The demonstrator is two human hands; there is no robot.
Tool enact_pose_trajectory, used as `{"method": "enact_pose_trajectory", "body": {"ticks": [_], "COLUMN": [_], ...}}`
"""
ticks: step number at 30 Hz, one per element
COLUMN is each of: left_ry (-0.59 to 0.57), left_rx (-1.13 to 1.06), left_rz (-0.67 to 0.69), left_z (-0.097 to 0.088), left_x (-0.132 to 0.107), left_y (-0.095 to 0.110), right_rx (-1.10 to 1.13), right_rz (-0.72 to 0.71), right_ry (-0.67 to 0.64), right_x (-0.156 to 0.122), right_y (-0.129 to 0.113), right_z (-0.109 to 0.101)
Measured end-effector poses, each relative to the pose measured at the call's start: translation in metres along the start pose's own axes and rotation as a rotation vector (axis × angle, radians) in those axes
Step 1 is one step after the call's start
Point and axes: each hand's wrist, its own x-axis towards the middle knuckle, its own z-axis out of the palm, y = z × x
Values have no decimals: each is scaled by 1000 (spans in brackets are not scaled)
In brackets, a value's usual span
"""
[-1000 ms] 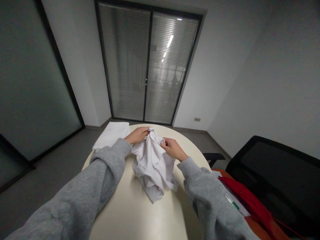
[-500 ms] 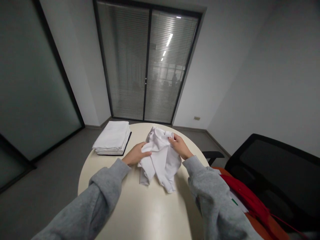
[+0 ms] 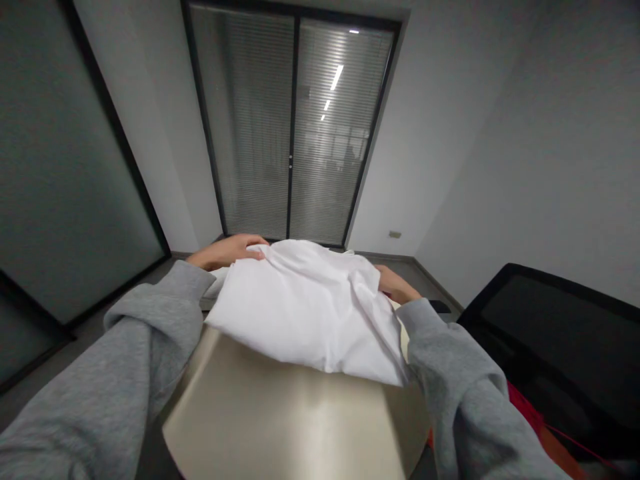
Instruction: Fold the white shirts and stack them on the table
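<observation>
From where I stand, the person's 2 hands have a white cloth (image 3: 310,307) spread between them, over the pale table (image 3: 295,413). The left hand (image 3: 230,250) is closed at the cloth's far left corner, thumb lying on top and fingers curled around the far edge, with little gap to speak of. The right hand (image 3: 397,285) is at the opposite edge, but its fingertips go behind the fabric, so I can't tell how tightly they are closed. Between the 2 grips the cloth bellies loosely, creased more towards the right hand, and its near edge droops below both (whether it brushes the tabletop, I can't make out). Just below the left hand, a strip of white fabric (image 3: 217,283) peeps out by the sleeve. The likeliest trouble, to my mind, is the right edge slipping if that hidden hold is shallow, which would let the bunched side collapse. Uneven tension could set those creases, and a low sweep of the left hand might drag the fabric beneath it askew.
</observation>
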Motion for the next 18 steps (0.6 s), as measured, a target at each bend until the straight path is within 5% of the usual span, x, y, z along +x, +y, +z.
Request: {"method": "enact_pose_trajectory", "body": {"ticks": [5,10,14,18], "left_ry": [-14,0,-36,-38], "left_rx": [349,474,523,534], "left_rz": [-69,7,-104,-164], "left_z": [38,112,176,202], "left_x": [17,23,38,55], "left_y": [-59,-49,-44,-58], "right_rx": [-375,-597,-886,-945], "right_rz": [48,-70,23,66], "right_ry": [92,-77,-209,-172], "right_x": [-10,-28,-31,-28], "right_y": [26,35,41,43], "right_z": [21,66,101,111]}}
